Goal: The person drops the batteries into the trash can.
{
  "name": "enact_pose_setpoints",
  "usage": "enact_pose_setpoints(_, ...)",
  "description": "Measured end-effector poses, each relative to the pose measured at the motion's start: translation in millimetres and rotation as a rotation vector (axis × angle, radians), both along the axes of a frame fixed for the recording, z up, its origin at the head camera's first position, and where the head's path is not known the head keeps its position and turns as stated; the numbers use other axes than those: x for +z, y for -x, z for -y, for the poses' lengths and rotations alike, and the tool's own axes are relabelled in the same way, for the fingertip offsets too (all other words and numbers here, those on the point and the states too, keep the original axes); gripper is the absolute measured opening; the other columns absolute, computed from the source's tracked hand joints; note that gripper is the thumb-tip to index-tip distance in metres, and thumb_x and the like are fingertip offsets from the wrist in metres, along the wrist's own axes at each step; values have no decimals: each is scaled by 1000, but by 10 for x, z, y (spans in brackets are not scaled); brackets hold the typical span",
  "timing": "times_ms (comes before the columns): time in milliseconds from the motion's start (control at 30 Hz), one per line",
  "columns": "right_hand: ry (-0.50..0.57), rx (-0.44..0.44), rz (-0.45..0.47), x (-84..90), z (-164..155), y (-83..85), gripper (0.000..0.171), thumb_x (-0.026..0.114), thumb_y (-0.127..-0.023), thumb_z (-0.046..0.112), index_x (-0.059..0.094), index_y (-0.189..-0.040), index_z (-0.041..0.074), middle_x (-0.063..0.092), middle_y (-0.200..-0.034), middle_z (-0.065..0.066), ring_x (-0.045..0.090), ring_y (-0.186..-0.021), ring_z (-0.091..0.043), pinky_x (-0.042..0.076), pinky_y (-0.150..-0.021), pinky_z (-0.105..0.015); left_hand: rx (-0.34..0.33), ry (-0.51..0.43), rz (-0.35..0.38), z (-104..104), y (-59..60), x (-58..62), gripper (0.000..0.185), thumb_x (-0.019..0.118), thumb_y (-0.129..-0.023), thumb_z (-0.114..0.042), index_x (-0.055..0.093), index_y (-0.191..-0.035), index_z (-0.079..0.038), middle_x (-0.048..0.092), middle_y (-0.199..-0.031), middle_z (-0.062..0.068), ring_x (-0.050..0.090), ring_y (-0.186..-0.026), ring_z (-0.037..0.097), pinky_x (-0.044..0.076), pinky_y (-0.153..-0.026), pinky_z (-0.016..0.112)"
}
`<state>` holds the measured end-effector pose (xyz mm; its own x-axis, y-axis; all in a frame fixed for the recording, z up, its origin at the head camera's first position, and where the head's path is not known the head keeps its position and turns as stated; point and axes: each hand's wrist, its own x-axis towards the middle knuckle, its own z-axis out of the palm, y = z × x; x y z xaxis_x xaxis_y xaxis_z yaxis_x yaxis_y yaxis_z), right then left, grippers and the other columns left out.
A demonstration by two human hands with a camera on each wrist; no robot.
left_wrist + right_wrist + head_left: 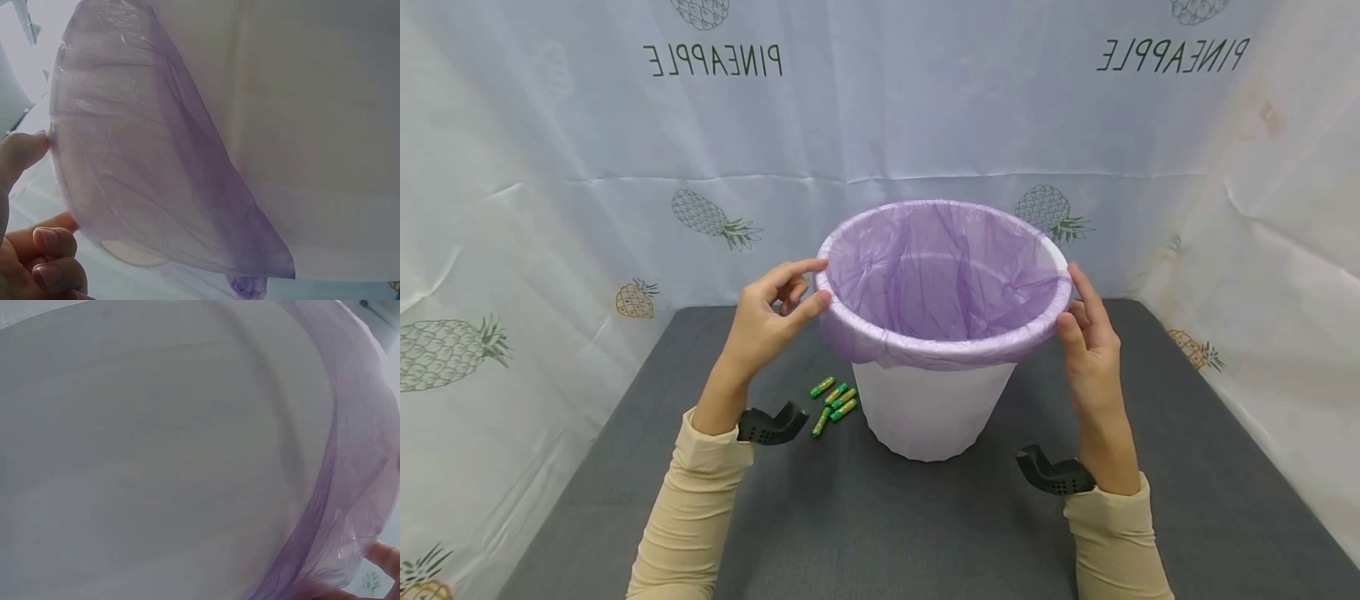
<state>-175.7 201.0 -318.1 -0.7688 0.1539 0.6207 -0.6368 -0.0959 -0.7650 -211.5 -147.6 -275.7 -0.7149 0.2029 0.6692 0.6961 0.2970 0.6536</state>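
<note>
A white trash bin (928, 408) stands upright, with a thin purple trash bag (925, 287) lining it and folded outward over the rim. My left hand (771, 312) is at the rim's left side, thumb and index fingertip touching the bag edge a little apart, other fingers bent. At the right side, my right hand (1093, 350) touches the rim with thumb and index finger spread. In the left wrist view the bag's overhang (131, 156) drapes down the bin's outer wall. In the right wrist view only fingertips (384, 556) show beside the bag fold (359, 444).
Several green-and-gold batteries (835, 396) lie loose on the dark grey tabletop (895, 525), just left of the bin. A pale pineapple-print curtain (880, 117) hangs behind and at both sides. Each wrist carries a black camera mount (772, 423).
</note>
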Motion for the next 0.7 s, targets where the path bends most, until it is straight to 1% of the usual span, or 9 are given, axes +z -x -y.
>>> enact_pose_setpoints(100, -2, 0, -8, -1, -4, 5, 58, 61, -95, 24, 40, -147, 8, 67, -105, 10, 61, -98, -1, 43, -91, -15, 13, -8, -8, 26, -21, -24, 34, 70, -87, -14, 66, -117, 0, 36, -72, -1, 34, -64, 9, 27, -56, 21)
enact_pose_setpoints(200, -1, -10, 8, -4, -6, 6, 58, 61, -95, 24, 40, -147, 8, 67, -105, 10, 61, -98, -2, 43, -91, -15, 23, -19, -15, 57, -46, -56, 33, 68, -84, -1, 66, -117, 0, 36, -71, -1, 33, -64, 9, 28, -57, 22)
enact_pose_setpoints(267, -3, -18, 21, -2, -5, 3, 59, 61, -95, 25, 40, -147, 8, 66, -106, 10, 61, -98, -2, 43, -91, -15, 25, -27, -18, 82, -57, -86, 33, 68, -83, 3, 66, -116, 2, 36, -71, -2, 34, -64, 7, 28, -58, 22)
enact_pose_setpoints(533, 7, -32, 47, 15, 3, -5, 59, 62, -94, 25, 41, -147, 10, 66, -107, 9, 61, -99, -3, 43, -92, -15, 24, 0, 21, 190, -91, -244, 32, 65, -84, 7, 67, -115, 2, 37, -72, -6, 34, -63, 3, 31, -58, 22)
enact_pose_setpoints(700, 11, -30, 52, 10, 3, 0, 60, 63, -93, 26, 41, -147, 10, 65, -107, 8, 60, -99, -3, 43, -92, -15, 17, -4, 28, 237, -88, -341, 29, 66, -83, 8, 67, -112, 4, 36, -72, -5, 33, -63, 4, 30, -57, 22)
